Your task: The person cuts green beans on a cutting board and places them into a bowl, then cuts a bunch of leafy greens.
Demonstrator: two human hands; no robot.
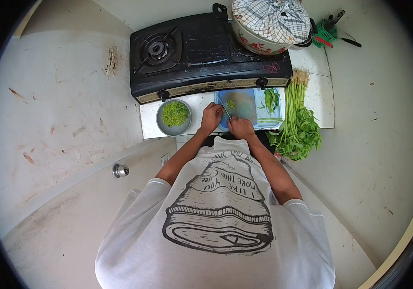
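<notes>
My right hand is closed round the handle of a knife, whose blade points up and left over a blue tray. Beside the blade, at the tray's left edge, my left hand has its fingers pressed together; what they hold is too small to make out. Chopped green pieces lie on the tray just right of the blade. Green chilies and cut green stalks rest in the tray's right part. Left of my hands, a grey bowl holds chopped greens.
A black two-burner stove stands behind the tray, with a cloth-covered pot on its right burner. Leafy greens lie right of the tray. A green basket with utensils is at the back right. A door knob shows at left.
</notes>
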